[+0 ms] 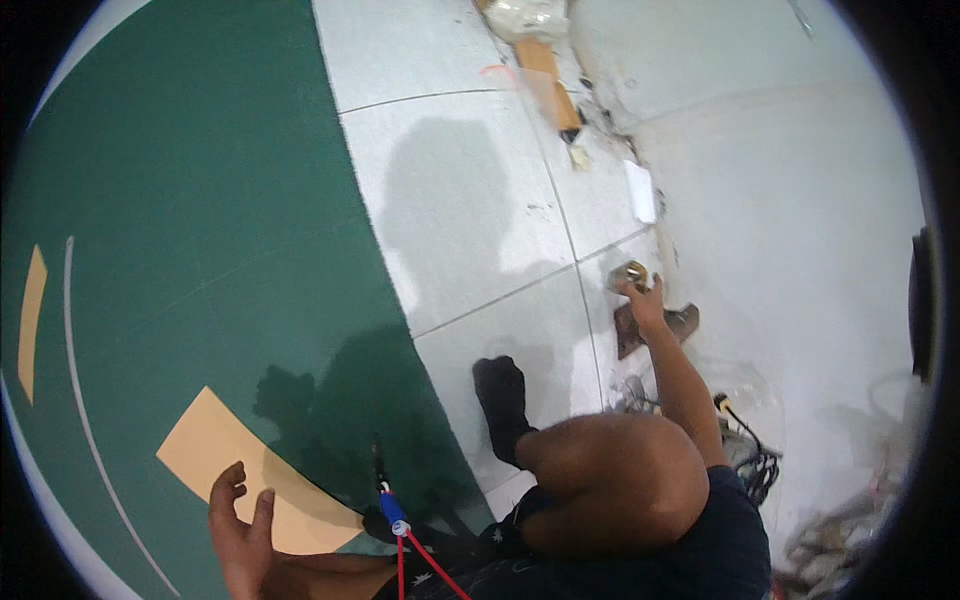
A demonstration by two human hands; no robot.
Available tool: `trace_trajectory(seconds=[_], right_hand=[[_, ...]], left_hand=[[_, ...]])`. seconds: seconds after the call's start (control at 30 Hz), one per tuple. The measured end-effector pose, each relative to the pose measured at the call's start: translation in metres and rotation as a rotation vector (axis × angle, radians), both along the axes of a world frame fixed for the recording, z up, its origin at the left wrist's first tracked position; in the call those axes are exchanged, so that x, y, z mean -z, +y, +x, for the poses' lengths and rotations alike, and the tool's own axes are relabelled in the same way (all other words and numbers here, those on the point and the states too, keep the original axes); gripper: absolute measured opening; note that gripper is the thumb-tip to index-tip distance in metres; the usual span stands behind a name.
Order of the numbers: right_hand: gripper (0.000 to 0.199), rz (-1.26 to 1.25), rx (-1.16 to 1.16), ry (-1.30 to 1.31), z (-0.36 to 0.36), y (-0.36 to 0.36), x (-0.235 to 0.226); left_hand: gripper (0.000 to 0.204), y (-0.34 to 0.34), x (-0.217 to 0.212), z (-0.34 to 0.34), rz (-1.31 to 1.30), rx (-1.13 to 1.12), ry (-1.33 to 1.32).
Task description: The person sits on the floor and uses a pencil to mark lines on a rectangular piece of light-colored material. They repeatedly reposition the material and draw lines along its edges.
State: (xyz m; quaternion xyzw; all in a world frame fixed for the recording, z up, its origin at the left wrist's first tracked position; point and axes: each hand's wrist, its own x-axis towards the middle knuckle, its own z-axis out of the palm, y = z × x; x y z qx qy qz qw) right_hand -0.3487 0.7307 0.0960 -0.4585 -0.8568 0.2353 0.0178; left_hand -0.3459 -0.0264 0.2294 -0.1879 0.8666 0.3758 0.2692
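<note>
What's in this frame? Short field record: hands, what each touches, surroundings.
posture: person crouched low, bent knee and dark sock in view
left hand: open, fingers spread, holds nothing, over the tan patch on the green floor
right hand: reached forward, fingers on a small round metallic object; grip unclear
near right hand: brown flat piece by the white wall
floor: white tiles beside the green area
cables: dark tangle on the right; red leads with blue connector near the lower edge

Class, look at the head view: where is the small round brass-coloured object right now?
The brass-coloured object lies on the pale floor tiles at centre right, at the right hand's fingertips, above a brown block.
</note>
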Motion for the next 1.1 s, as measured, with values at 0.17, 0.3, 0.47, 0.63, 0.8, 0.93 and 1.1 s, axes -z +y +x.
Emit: trace_trajectory(seconds=[0.17,0.3,0.47,0.63,0.8,0.93,1.1], right_hand=[[0.121,-0.054,0.150,0.167,-0.017,0.045,0.059],[0.120,0.205,0.276,0.071,-0.014,0.099,0.083],[0.099,0.334,0.221,-0.106,0.011,0.106,0.100],[0.080,0.573,0.074,-0.094,0.032,0.113,0.053],[0.059,0.410,-0.317,0.184,-0.046,0.038,-0.032],[0.034,0.098,-0.715,0.099,-0.089,-0.075,-0.136],[0.033,0.295,-1.357,-0.023,-0.126,-0.234,-0.147]], left_hand=[[0.047,-0.026,0.023,0.015,0.019,-0.302,-0.024],[0.048,-0.030,0.031,0.025,-0.033,-0.345,-0.074],[0.052,-0.019,0.010,0.030,-0.055,-0.336,-0.017],[0.047,0.005,-0.013,-0.002,-0.049,-0.281,0.126],[0.037,-0.013,-0.023,0.001,-0.025,-0.441,0.401],[0.038,0.007,-0.037,-0.004,0.133,-0.356,0.362],[0.051,0.024,-0.058,0.041,-0.063,0.061,0.256]])
